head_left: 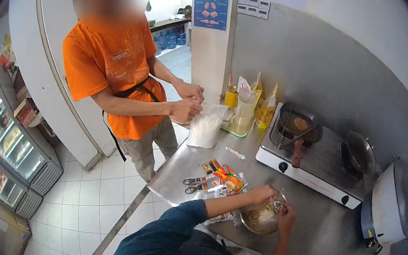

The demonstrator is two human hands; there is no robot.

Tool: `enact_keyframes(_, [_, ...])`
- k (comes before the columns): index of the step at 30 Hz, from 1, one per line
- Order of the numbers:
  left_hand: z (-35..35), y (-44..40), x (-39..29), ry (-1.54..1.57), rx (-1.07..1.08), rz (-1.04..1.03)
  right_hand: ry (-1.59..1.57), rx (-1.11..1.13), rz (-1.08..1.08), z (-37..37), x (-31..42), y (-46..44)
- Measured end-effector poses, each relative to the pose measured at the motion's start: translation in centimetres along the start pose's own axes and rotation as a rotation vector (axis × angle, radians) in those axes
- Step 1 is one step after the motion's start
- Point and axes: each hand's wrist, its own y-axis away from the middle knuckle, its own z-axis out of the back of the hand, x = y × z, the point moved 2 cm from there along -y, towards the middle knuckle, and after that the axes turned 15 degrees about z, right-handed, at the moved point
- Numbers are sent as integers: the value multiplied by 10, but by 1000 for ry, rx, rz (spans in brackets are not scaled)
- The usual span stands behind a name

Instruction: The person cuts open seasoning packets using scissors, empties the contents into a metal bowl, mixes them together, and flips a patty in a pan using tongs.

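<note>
At the metal bowl [257, 230] | left grip [264, 193]: curled, hold unclear | right grip [285, 218]: same

The left hand [263, 193] and right hand [286, 219] flank a bowl [247, 224].

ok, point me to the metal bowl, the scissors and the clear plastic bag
Metal bowl [256, 230]: head view, near inner wall, below the food.
Scissors [201, 182]: head view, around where handles meet blades.
Clear plastic bag [204, 131]: head view, middle of its filled front.
</note>
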Motion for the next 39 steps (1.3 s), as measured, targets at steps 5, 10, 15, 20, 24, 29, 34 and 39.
enact_keyframes(5, [0,-2,13,-38,-77,-56,130,1,85,10,18,-3])
enact_keyframes(10, [4,-2,8,-12,-37,-97,91,-45,-6,-1,-10,5])
enact_keyframes(15, [1,-11,12,-90,-18,-39,36,-54,98,5,12,-5])
enact_keyframes(20, [12,1,-14,-67,-34,-30,7,-98,8,5,14,-1])
enact_keyframes(24, [5,1,-9,-117,-105,-126,-41,-119,14,5,39,-1])
enact_keyframes(29, [6,-2,-9,-294,47,51,113,-154,-16,-11,33,13])
enact_keyframes(34, [12,0,-19,-227,30,-133,-40,-370,-4,-21,50,27])
enact_keyframes(39, [5,-7,-5,-55,288,-67,83,-468,-100,-19,58,46])
